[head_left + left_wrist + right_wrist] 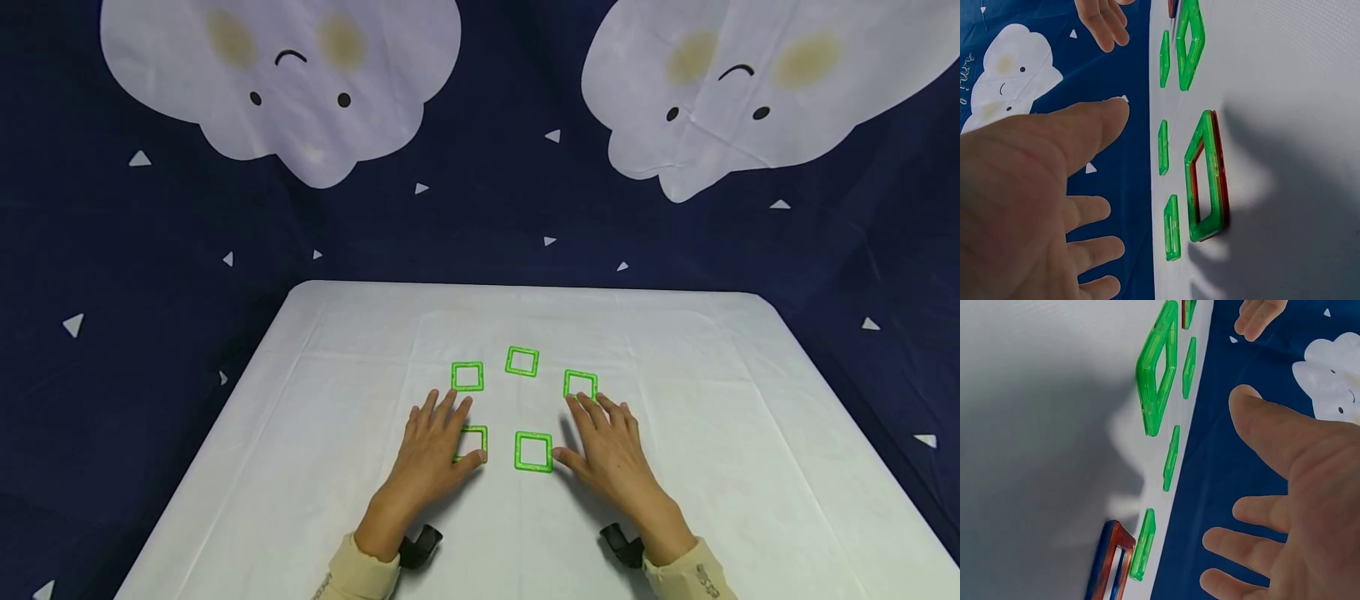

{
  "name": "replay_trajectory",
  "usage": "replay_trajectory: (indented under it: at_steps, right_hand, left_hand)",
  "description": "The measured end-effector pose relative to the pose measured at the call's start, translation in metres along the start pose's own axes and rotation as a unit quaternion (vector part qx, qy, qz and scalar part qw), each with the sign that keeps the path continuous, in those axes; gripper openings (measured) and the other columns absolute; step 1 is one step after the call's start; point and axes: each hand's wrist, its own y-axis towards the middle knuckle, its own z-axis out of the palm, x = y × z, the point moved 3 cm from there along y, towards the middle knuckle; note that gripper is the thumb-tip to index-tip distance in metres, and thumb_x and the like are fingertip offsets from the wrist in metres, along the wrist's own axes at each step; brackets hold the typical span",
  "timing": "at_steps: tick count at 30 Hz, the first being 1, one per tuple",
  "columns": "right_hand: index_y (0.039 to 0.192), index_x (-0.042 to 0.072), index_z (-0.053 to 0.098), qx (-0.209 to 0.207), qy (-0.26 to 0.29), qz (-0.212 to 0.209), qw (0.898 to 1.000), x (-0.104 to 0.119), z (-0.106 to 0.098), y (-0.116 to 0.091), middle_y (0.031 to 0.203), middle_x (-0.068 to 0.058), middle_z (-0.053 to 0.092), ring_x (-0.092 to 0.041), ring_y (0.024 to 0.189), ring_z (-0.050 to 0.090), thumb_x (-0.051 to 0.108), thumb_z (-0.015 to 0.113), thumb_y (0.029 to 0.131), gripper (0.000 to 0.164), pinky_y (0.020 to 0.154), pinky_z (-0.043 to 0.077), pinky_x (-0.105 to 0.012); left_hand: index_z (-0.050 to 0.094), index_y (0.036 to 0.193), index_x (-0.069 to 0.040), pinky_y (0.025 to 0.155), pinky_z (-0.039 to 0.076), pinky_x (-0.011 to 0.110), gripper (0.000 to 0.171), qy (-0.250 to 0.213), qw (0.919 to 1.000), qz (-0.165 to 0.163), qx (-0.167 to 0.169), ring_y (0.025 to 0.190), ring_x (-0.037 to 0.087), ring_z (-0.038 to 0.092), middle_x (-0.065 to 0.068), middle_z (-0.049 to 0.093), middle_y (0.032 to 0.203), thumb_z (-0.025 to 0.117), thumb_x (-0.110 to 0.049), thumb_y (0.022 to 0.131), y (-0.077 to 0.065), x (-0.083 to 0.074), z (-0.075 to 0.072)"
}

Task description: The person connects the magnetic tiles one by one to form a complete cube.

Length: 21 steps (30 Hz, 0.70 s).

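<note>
Square frames [1146,394]: glossy, translucent plastic. Table cover [675,358]: matt, creased cloth. Backdrop [487,225]: matt, wrinkled cloth.

Dark blue cloth [480,225] spreads behind the white worktop [787,450] and down both sides — printed with a left cloud [300,83] and a right cloud [712,100], both faces upside down in the head view, yellow-cheeked — plus scattered small white triangles [140,159]. The worktop is faintly creased.
</note>
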Motion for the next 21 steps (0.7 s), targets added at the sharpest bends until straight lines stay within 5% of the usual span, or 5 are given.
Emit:
replay_trajectory:
  at_steps: [21]
  right_hand:
    - [0.131, 0.006, 0.053, 0.055, 0.052, 0.018, 0.997, -0.002, 0.012, 0.009, 0.123, -0.014, 0.059, -0.036, 0.113, 0.047, 0.037, 0.082, 0.069, 0.075, 0.093, 0.035, -0.052]
  left_hand:
    - [0.041, 0.141, -0.006, 0.111, 0.023, 0.056, 0.076, -0.032, 0.9986, 0.031, 0.029, 0.138, 0.04, 0.029, 0.015, 0.043, 0.143, 0.073, -0.038, 0.08, 0.001, 0.011, 0.002]
